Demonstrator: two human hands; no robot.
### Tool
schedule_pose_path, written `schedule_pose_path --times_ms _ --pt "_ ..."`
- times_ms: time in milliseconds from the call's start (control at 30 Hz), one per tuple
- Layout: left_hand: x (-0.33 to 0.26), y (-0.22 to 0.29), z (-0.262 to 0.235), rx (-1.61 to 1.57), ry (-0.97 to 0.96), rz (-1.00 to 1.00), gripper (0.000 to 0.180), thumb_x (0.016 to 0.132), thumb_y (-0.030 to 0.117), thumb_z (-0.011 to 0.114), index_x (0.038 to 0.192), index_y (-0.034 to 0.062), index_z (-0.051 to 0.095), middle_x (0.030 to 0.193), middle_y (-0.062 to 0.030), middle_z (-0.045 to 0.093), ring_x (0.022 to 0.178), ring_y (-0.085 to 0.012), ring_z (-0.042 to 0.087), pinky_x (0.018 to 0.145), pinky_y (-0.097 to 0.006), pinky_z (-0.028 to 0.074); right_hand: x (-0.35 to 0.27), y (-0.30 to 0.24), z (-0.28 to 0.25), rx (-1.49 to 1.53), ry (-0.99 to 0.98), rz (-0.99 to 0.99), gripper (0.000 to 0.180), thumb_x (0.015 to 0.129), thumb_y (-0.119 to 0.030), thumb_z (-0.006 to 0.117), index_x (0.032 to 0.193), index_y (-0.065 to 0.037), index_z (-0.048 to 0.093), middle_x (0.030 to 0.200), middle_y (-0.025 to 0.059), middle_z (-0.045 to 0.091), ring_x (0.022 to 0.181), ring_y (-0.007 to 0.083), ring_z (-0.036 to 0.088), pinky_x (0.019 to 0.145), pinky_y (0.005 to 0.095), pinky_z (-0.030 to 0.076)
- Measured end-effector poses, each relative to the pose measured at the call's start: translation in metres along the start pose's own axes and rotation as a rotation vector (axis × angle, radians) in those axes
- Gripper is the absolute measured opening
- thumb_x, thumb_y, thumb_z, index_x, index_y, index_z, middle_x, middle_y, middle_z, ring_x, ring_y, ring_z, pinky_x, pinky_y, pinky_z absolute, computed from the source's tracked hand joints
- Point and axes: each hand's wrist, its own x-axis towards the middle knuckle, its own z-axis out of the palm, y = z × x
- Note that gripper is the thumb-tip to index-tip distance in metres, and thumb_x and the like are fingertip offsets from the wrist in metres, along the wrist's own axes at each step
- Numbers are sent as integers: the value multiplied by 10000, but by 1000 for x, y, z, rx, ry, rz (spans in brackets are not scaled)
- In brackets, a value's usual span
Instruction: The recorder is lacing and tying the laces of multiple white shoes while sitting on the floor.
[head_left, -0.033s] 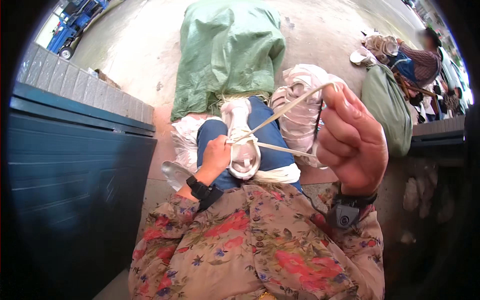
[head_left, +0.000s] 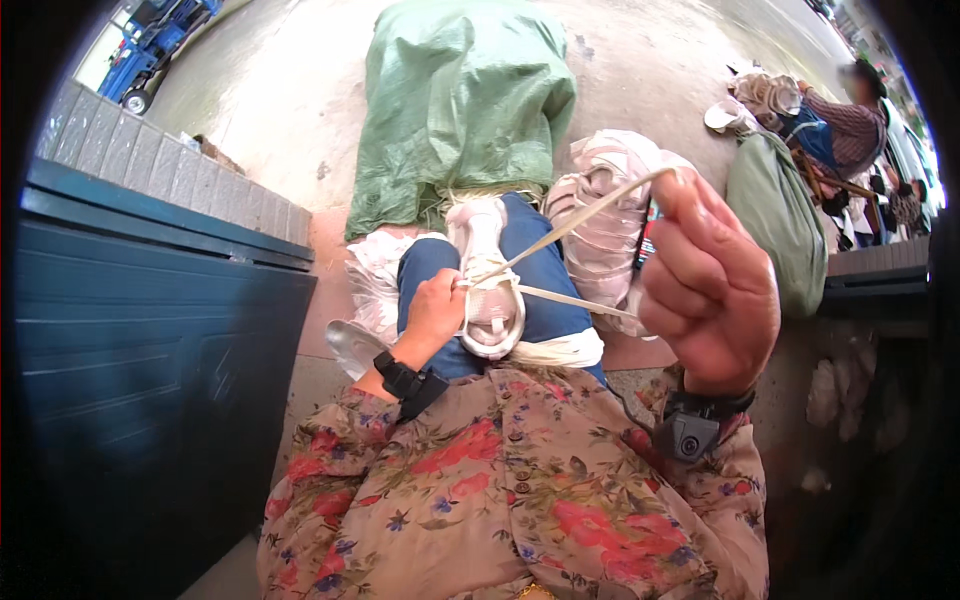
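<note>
A pale sneaker (head_left: 489, 300) rests on my lap between my blue-trousered thighs, its heel opening toward me. My left hand (head_left: 435, 312) is closed at the sneaker's left edge, beside the eyelets; its fingertips are partly hidden. My right hand (head_left: 712, 280) is raised to the right, thumb and forefinger pinching a cream shoelace (head_left: 590, 212). The lace runs taut from the eyelets up to that pinch. A second lace strand (head_left: 570, 298) stretches from the sneaker to the lower side of my right fist. A bundle of loose cream laces (head_left: 556, 350) lies on my right thigh.
Pale sneakers are stacked right of my knees (head_left: 600, 220), and more sit at the left (head_left: 375, 285). A green sack (head_left: 460, 100) stands ahead. Blue panel (head_left: 150, 380) borders the left. At the far right another person (head_left: 850, 130) sits behind a green bag (head_left: 775, 220).
The whole view has shifted very slightly. Both hands keep their hold, and the lace stays stretched between the sneaker and my right hand.
</note>
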Motion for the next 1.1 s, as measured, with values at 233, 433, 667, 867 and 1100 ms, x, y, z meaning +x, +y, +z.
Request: schedule_pose_path --times_ms 233,433,667,867,1100 --pt "-8 22 -34 -117 -238 -146 244 798 128 562 1014 13 560 767 -165 625 689 -305 604 643 -351 466 9 -3 7 231 -153 -62 150 970 -149 250 1038 -52 342 561 -27 307 428 51 237 387 202 207" --pt "-2 77 -30 -484 -191 432 207 888 77 484 1049 -29 557 752 -25 607 636 -72 537 569 -208 430 40 8 10 -14 -199 -105 210 974 -187 284 1054 -38 409 557 -45 298 420 47 236 384 202 223" --pt "29 74 -124 -883 -462 -103 219 922 256 471 907 55 558 569 36 459 427 -30 387 367 -176 287 69 -4 -76 -195 576 -539 155 862 -176 483 748 -79 523 726 47 514 691 143 476 645 250 387" --pt "44 -13 -190 -1107 293 -317 215 923 247 467 955 45 534 588 51 386 417 -35 324 383 -179 276 21 17 -200 -300 712 -310 253 871 -183 475 635 -140 390 561 -28 396 466 84 353 424 233 314" --pt "-1 -9 -78 -404 -276 -493 216 877 185 495 927 3 602 686 -29 571 410 -84 516 323 -206 358 7 153 -184 -1309 350 -12 160 806 -101 579 914 11 616 809 163 626 780 262 613 685 323 472"
